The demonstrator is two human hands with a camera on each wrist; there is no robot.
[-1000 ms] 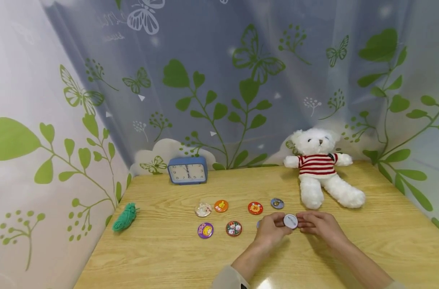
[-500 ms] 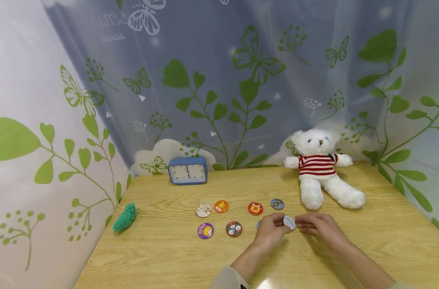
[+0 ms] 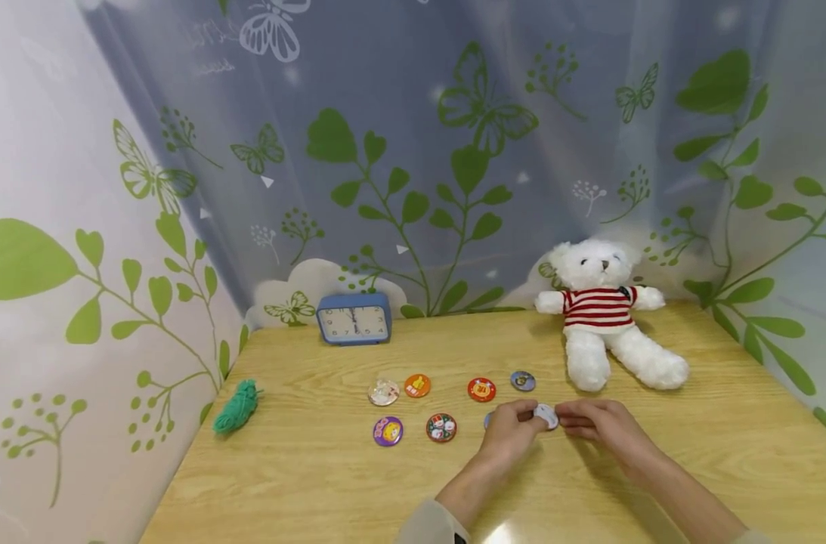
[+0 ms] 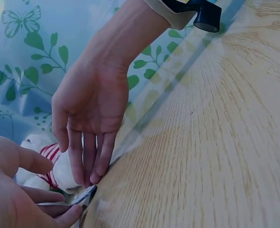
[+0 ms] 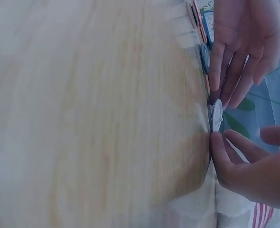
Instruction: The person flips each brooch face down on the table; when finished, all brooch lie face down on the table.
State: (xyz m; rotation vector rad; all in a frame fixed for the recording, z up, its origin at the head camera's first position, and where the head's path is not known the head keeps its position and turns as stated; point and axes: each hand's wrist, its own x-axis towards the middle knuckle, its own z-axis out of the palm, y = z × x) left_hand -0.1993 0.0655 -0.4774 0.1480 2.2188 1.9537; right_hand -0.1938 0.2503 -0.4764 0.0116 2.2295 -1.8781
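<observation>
A round badge (image 3: pixel 546 417) with its pale back and pin showing lies tilted low over the wooden table, between my hands. My left hand (image 3: pixel 511 434) is at its left edge, fingers fairly straight. From the other side, the fingertips of my right hand (image 3: pixel 606 429) reach the right edge. In the right wrist view the badge (image 5: pixel 217 115) stands between both sets of fingertips, with both thumbs apart from it. A blue badge (image 3: pixel 487 420) is mostly hidden behind my left hand.
Several badges lie to the left, including a purple one (image 3: pixel 388 431), a red one (image 3: pixel 481 389) and an orange one (image 3: pixel 417 385). A white teddy bear (image 3: pixel 598 310) sits at the back right. A blue clock (image 3: pixel 354 319) and green yarn (image 3: pixel 237 408) are farther left.
The badge has tipped from facing the head camera to a flatter slant, its back still showing. Both hands have stayed almost in place.
</observation>
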